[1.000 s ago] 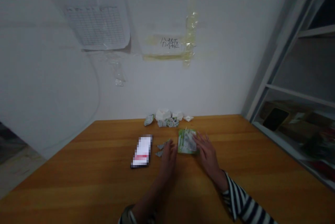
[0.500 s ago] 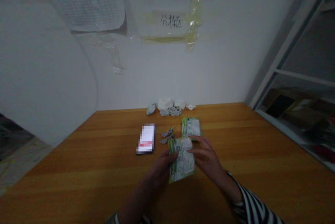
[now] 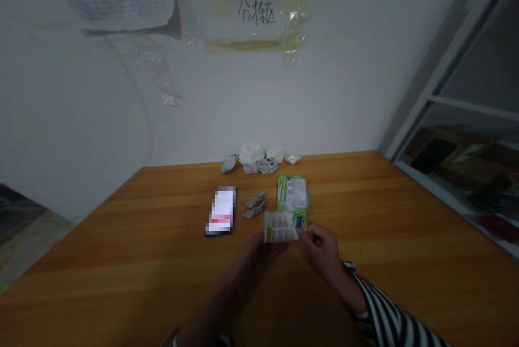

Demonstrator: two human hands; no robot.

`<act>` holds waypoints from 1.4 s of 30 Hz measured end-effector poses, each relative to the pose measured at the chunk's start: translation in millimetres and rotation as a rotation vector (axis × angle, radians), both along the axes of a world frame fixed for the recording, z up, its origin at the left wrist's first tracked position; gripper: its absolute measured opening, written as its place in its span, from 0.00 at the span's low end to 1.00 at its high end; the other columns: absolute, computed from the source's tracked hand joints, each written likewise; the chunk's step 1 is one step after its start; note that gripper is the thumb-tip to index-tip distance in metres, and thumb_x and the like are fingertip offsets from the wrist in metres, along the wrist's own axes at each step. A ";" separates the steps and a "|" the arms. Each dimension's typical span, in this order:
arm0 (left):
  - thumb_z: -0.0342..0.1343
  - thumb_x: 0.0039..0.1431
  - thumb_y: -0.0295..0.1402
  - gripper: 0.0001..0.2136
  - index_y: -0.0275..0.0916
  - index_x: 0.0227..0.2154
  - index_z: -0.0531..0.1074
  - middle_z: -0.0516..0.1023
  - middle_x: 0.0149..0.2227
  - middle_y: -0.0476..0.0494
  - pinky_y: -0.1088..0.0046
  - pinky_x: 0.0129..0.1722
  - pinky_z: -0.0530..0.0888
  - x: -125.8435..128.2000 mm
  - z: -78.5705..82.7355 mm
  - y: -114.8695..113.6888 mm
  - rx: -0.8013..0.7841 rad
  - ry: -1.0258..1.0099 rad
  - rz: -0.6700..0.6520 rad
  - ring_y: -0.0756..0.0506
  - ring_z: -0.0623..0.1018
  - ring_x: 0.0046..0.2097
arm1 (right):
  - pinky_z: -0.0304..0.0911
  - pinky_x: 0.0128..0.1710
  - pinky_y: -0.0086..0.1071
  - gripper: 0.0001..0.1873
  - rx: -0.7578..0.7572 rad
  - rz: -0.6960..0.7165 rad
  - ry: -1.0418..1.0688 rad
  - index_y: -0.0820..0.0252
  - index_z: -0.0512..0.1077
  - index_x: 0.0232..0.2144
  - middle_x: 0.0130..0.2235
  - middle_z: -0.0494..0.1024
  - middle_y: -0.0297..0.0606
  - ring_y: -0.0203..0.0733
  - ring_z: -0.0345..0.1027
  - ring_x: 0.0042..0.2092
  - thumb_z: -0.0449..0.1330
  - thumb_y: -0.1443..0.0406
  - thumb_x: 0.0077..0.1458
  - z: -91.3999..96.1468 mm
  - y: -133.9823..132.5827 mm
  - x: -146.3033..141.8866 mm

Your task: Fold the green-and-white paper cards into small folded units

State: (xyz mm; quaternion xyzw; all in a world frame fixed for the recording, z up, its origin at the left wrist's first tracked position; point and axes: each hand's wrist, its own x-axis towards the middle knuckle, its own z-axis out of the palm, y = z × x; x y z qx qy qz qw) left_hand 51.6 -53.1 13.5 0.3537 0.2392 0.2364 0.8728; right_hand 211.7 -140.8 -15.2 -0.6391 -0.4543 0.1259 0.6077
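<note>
Above the wooden table, my hands hold a small printed packet [image 3: 279, 227] showing light blue, red and white print. My left hand [image 3: 255, 252] supports it from the left and beneath; the packet hides part of its fingers. At the packet's right edge, the thumb and fingers of my right hand [image 3: 324, 249] are pinched closed. Just beyond lies a short stack of green-and-white packets [image 3: 292, 193]. Two torn, folded strips of wrapper [image 3: 254, 205] rest left of that stack.
A phone [image 3: 221, 211] with a lit, blurred screen lies left of the strips. White crumpled tissues [image 3: 252, 154] and crumpled wrappers [image 3: 265, 166] sit along the wall. A handwritten label [image 3: 257, 12] is taped above. Shelving with boxes [image 3: 470, 166] stands at the right.
The packet in my hands now shows a different printed face and looks shorter. My right fingers have gone from spread to pinching its edge. The stack beyond shows more fully, and the view has shifted slightly.
</note>
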 end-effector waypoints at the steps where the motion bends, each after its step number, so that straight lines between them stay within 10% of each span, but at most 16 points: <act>1: 0.54 0.59 0.45 0.21 0.32 0.46 0.74 0.79 0.47 0.34 0.59 0.55 0.68 0.6 0.9 -2.7 0.011 -0.007 0.013 0.35 0.75 0.52 | 0.45 0.21 0.25 0.22 -0.008 0.018 -0.016 0.58 0.54 0.14 0.18 0.51 0.25 0.30 0.46 0.21 0.59 0.61 0.53 -0.8 -0.7 -0.7; 42: 0.60 0.50 0.50 0.21 0.32 0.32 0.76 0.83 0.34 0.38 0.69 0.37 0.76 6.6 7.7 -23.2 0.198 0.319 0.281 0.40 0.81 0.37 | 0.45 0.19 0.25 0.21 -0.072 -0.028 -0.087 0.57 0.54 0.14 0.17 0.53 0.26 0.31 0.47 0.20 0.56 0.60 0.53 5.0 -7.7 -14.7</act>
